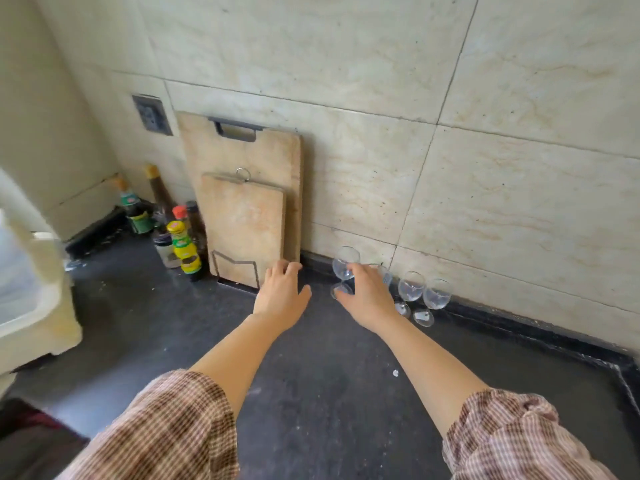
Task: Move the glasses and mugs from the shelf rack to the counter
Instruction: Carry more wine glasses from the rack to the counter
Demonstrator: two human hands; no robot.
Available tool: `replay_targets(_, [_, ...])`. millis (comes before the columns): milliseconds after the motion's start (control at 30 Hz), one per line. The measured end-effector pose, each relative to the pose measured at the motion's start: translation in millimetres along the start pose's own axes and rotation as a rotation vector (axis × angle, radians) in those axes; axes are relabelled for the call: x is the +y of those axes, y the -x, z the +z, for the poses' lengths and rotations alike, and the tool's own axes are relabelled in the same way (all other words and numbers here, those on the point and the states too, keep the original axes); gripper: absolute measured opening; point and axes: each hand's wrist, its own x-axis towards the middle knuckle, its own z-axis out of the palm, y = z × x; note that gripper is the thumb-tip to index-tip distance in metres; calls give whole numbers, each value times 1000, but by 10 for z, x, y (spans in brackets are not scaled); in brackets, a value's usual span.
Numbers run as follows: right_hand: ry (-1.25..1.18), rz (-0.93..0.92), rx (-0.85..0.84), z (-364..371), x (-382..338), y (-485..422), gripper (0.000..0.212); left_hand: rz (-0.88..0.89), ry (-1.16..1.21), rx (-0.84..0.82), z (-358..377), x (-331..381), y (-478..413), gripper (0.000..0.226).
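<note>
The right hand (367, 296) pinches a wine glass (344, 271) by its stem, foot at the dark surface (311, 393) near the wall; the left hand (280, 296) hovers spread, empty. Best settle the foot flat before letting go, clear of the neighbouring glasses (424, 294).

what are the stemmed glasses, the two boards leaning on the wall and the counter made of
Stemmed glasses: clear glass, by the look; the wall shows through them.
Boards, large and small: likely wood, pale, matte, worn.
Counter: dark, speckled, a dull sheen; probably stone, could be composite.
</note>
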Motion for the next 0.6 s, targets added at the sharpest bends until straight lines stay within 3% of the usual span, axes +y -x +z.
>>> replay_targets(500, [-76,-559,-159,1208,-3622,2092,44,-459,-164,394,-2494,-2032,3361,42])
replay_targets(600, [-116,-659,-192,1456,-4312,2672,54,-571,-187,480,-2901,-2337,4155,42])
